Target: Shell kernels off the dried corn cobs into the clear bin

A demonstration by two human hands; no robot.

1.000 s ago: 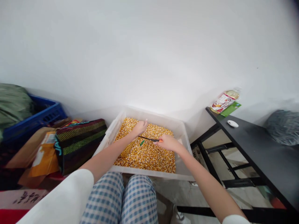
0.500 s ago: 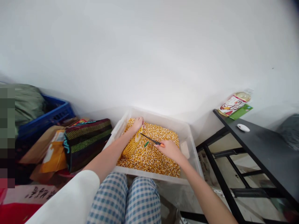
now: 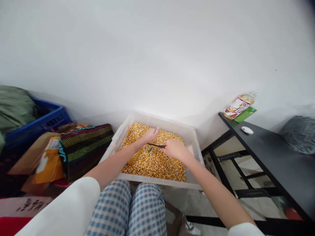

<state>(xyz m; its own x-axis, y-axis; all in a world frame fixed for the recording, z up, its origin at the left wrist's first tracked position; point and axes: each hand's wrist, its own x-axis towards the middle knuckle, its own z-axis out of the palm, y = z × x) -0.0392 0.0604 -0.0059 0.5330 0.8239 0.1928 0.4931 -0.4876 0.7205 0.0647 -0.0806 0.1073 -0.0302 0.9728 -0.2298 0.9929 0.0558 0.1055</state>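
Observation:
A translucent plastic bin (image 3: 157, 183) in front of my knees holds loose yellow and white corn kernels (image 3: 159, 167). My left hand (image 3: 150, 134) is closed at the far end of an ear of corn (image 3: 135, 157), which my forearm largely covers. My right hand (image 3: 176, 149) grips a slim dark tool (image 3: 156, 145) with an orange and black handle, perhaps a screwdriver. Its shaft points left and its tip reaches to my left wrist, over the ear. Among the kernels below the shaft lies a small green piece (image 3: 150, 149).
To the left are a striped mesh bag (image 3: 86, 147), torn cardboard (image 3: 31, 154) and a blue crate (image 3: 51, 118). On the right a black table (image 3: 270, 147) carries a bottle (image 3: 237, 106), a green packet (image 3: 246, 114) and a white oval object (image 3: 247, 130). A white wall rises behind the bin.
My left hand has shifted right and slightly down, and my forearm now covers more of the ear. My right hand and the tool have risen slightly; the shaft lies flatter. The view has turned a little right.

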